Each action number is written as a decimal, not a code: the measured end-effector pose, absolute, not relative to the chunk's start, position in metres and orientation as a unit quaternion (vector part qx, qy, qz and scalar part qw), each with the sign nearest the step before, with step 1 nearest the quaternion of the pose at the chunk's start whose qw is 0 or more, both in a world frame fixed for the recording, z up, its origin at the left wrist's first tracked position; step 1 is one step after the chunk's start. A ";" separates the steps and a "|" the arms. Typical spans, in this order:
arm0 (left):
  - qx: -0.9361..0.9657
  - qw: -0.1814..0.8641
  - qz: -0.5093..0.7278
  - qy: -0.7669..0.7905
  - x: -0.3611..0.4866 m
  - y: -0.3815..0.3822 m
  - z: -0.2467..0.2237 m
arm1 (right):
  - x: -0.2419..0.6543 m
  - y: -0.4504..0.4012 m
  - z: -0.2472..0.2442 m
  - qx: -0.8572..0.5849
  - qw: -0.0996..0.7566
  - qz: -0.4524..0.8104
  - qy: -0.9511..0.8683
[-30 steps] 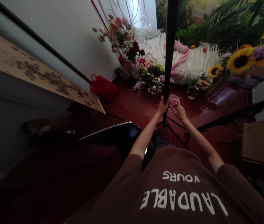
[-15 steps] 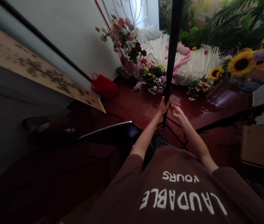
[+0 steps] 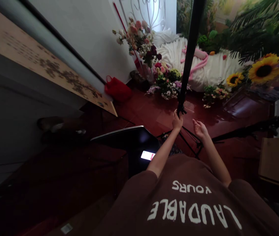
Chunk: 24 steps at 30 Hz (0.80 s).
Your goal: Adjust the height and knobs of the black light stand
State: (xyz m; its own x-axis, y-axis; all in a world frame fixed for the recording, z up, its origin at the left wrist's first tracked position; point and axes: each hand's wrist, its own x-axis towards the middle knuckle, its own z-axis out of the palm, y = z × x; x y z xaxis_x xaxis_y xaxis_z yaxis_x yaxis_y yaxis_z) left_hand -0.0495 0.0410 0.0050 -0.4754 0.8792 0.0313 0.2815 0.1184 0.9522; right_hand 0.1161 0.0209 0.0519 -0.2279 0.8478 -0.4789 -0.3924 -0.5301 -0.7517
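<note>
A black tripod stand (image 3: 189,57) rises in front of me, its pole leaning slightly right toward the top of the view. My left hand (image 3: 177,121) is closed around the lower pole, just under a dark clamp with a knob (image 3: 182,110). To the right of the pole, apart from it, my right hand (image 3: 200,129) has its fingers loosely bent, and nothing shows in it. Thin tripod legs (image 3: 188,141) spread out below both hands. Under my left forearm lies a dark chair-like surface (image 3: 132,136) bearing a lit phone (image 3: 147,155).
Artificial flowers (image 3: 165,78) and a white draped blanket (image 3: 218,70) lie beyond the stand. At left are a red bag (image 3: 118,89) and a leaning printed panel (image 3: 63,70). Another black stand leg (image 3: 250,129) crosses at right near a cardboard box (image 3: 278,160).
My right hand has left the pole's knob and moved right and down. My left hand sits lower on the pole, below the clamp. The lit phone has come into view.
</note>
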 end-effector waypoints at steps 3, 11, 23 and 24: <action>0.434 0.354 0.427 0.710 -0.040 0.023 -0.009 | 0.157 -0.012 0.043 -0.525 0.449 0.711 -0.129; 0.632 0.397 0.377 0.549 0.048 0.022 0.009 | 0.248 -0.072 0.030 -0.601 0.552 0.566 -0.114; 0.734 0.435 0.446 0.271 0.197 0.011 0.072 | 0.332 -0.076 0.115 -0.638 0.582 0.435 -0.255; 0.731 0.440 0.444 0.272 0.203 0.013 0.074 | 0.335 -0.074 0.122 -0.638 0.567 0.444 -0.272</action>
State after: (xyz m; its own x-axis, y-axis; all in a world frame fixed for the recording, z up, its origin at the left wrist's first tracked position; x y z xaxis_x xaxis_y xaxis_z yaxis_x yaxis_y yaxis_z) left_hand 0.2027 0.0128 0.0743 0.4573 0.7891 0.4102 0.0062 -0.4641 0.8858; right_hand 0.3354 -0.0741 0.1217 0.4570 0.8511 -0.2585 -0.1556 -0.2096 -0.9653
